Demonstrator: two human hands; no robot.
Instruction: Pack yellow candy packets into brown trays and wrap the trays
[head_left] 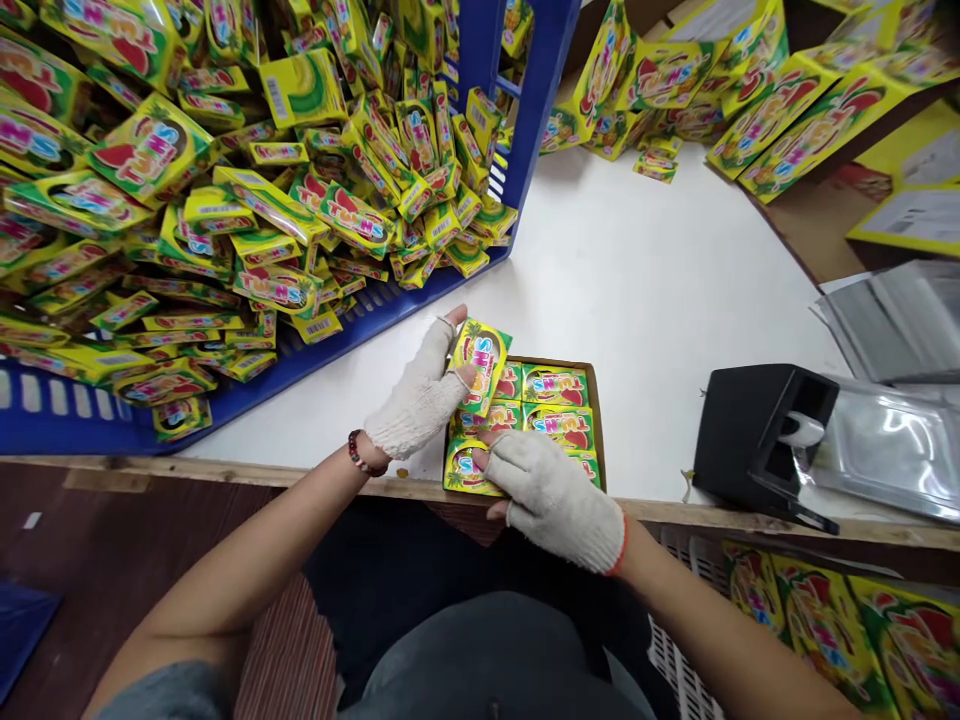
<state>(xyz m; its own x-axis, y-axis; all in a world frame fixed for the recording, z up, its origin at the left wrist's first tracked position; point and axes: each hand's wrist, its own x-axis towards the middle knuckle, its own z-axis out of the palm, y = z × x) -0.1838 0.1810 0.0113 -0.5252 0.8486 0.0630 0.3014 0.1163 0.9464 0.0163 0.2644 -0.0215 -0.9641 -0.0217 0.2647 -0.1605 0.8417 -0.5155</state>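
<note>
My left hand (424,388), in a white fingerless glove, grips a small yellow-green printed candy box (482,362) between thumb and fingers. It holds this box tilted over the upper left part of a shallow brown carton (598,430). Inside the carton, several matching small boxes (556,387) lie flat in rows. My right hand (551,495), gloved the same way, rests over the carton's near side with its fingertips on a small box (465,467) at the lower left corner. The right fingers are bent, and part of what lies beneath them is hidden.
A blue plastic crate (300,375) heaped with loose small boxes stands at the left. At the right are a black tape dispenser (750,440), clear plastic sheets (885,450) and a grey stack (892,320). Larger printed cartons (810,130) stand at the back right of the white table (637,270).
</note>
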